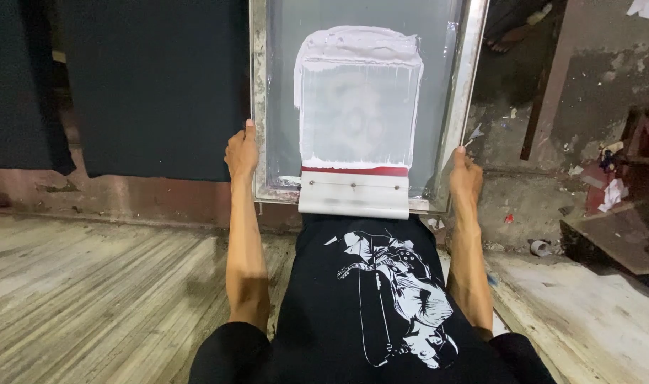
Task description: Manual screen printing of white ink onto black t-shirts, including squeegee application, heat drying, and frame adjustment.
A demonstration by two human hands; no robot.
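Both my arms reach straight out ahead of me, elbows nearly locked. My left hand point(241, 151) grips the left rail of the frame point(259, 99), thumb laid along the metal and the fingers curled under it out of sight. My right hand point(466, 176) does the same on the right rail, thumb up, fingers wrapped below, so how tightly they close I cannot tell.

The frame is dull grey metal, scuffed and paint-flecked at the near corners, with a taut translucent mesh point(360, 107) stretched inside. A thick rectangle of white ink coats the mesh, ridged at its top edge and streaked thin in the middle. The squeegee point(354, 192) rests across the near rail, a pale flat handle with a red blade strip against the ink.

Under the frame's near end lies a black shirt point(381, 299) printed with a white figure. The frame's far end is cut off, and the shirt hides what supports it.
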